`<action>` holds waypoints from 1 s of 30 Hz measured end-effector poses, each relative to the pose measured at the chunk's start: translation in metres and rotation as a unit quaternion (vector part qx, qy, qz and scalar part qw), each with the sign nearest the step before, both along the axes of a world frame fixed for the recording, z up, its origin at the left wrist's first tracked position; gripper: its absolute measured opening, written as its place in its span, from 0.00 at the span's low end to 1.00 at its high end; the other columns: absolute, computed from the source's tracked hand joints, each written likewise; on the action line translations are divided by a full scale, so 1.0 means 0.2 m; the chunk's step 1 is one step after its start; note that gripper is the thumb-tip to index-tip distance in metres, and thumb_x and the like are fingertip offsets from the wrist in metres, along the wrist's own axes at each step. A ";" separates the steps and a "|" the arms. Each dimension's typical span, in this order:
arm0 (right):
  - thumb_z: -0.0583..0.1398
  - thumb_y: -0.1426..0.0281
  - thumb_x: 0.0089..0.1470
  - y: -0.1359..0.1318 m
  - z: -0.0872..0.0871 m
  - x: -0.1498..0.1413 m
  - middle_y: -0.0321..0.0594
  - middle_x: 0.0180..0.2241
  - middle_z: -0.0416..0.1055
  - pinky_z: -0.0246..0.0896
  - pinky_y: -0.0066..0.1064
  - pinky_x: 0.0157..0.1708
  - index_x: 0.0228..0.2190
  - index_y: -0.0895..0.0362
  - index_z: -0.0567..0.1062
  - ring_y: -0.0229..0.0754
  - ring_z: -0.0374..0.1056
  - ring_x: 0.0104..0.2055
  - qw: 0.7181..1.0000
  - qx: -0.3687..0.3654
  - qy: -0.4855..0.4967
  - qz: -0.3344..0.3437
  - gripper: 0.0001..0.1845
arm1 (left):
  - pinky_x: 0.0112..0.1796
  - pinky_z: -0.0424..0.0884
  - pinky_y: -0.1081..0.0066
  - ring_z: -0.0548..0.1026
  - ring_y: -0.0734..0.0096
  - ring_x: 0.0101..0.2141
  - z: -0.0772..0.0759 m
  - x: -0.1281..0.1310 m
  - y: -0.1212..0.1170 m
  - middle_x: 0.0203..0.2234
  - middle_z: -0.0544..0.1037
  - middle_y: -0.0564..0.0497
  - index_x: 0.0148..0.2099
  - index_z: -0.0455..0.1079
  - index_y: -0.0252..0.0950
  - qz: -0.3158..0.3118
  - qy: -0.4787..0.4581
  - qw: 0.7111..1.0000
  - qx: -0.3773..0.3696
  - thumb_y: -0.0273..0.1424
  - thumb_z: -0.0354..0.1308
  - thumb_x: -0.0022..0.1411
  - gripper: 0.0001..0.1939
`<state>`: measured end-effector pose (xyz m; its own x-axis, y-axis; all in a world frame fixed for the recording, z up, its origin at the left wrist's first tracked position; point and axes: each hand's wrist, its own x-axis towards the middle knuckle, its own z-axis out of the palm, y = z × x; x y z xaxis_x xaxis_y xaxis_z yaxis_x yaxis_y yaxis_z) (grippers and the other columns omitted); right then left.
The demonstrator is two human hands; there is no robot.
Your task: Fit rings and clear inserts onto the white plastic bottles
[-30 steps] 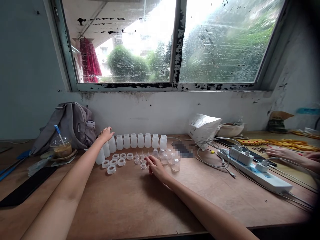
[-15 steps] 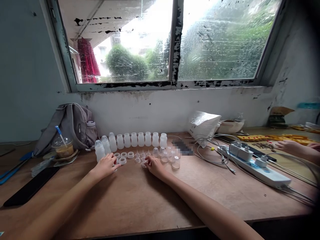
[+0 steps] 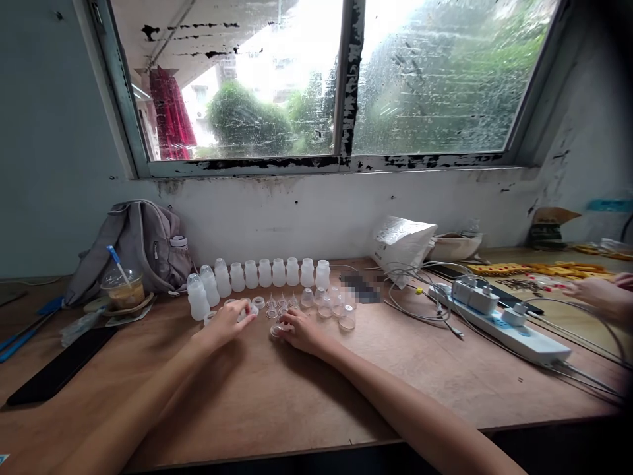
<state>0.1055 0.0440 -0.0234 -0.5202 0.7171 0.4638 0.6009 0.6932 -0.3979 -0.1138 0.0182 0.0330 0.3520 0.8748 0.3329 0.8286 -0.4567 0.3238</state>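
My left hand (image 3: 228, 324) is closed in a pinch, and its fingertips hold a white bottle collar ring (image 3: 254, 309) that they partly cover. My right hand (image 3: 300, 331) has its fingers closed on the edge of a clear bottle nipple (image 3: 276, 330), low over the table. Just beyond the hands stand several other clear nipples (image 3: 282, 304), points up. Another white ring (image 3: 258, 302) lies beside the left fingertips; more rings are partly hidden by that hand. Clear dome caps (image 3: 347, 319) sit right of my right hand. Behind runs a row of frosted baby bottles (image 3: 265, 273).
Three bottles at the left end, one of them in front (image 3: 198, 300), wear domed caps. Left are a drink cup (image 3: 123, 290), a black phone-like slab (image 3: 62, 367) and a backpack (image 3: 143, 244). Right are cables and a power strip (image 3: 514, 336). A co-worker's hand (image 3: 596, 293) is far right.
My left hand has moved right from the rings' left side, now with a ring at its fingertips. My right hand has drawn the nipple slightly left and nearer.
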 end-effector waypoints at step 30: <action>0.53 0.73 0.50 0.06 -0.06 0.04 0.41 0.33 0.67 0.53 0.31 0.40 0.33 0.58 0.71 0.40 0.60 0.39 0.997 0.019 -0.033 -0.063 0.08 | 0.41 0.61 0.65 0.66 0.63 0.39 -0.27 0.21 0.05 0.37 0.72 0.49 0.44 0.64 0.39 -0.118 -0.036 0.992 0.016 0.43 0.54 0.50 0.21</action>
